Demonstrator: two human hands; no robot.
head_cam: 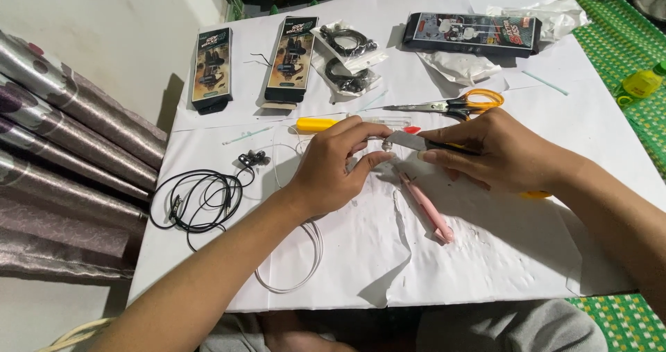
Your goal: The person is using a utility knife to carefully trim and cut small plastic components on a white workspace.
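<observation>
Here we pinch a small white earbud piece point(378, 146) between the thumb and fingers of our left hand point(333, 168), over the middle of the white paper sheet point(485, 255). Our right hand point(503, 151) is closed around a utility knife point(409, 141), its grey blade tip touching the piece. A thin white cable point(316, 251) trails from under the left hand; it looks light, limp and easily nicked, so we judge the hard little housing the safer place to grip, not the wire. A pink pen-like tool point(427, 210) lies just beside. Farther back stand two upright black rectangular boxes point(211, 67) with pictures on their fronts, a long black box point(472, 33) lying flat, and clear bags with black cables point(347, 57). Orange-handled scissors point(458, 104) and a loose black earphone cable point(201, 199) rest apart.
</observation>
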